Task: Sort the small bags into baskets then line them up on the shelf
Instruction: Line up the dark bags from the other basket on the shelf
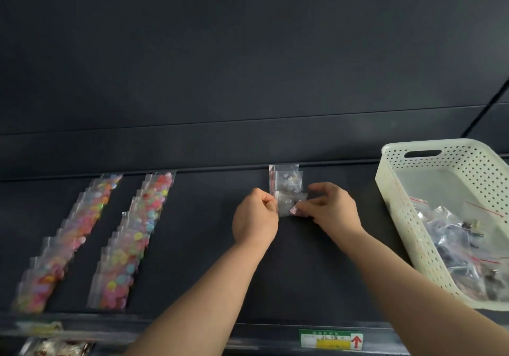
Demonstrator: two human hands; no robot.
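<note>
Small bags (451,242) w/ dark bits in white basket (396,187)

SHELVING UNIT, INDOORS: A dark, matt shelf (198,245) runs the full width of the frame, its deck meeting a back panel (248,52) of the same charcoal colour. A thin horizontal seam (248,121) crosses the panel, and a dark diagonal line (493,102) cuts across its upper right corner. On the shelf's front rail (275,328) sits a green, white and yellow label (330,339) bearing a red upward arrow; its print is too blurred to read. The light is dim and even, leaving only a faint sheen on the panel.
</note>
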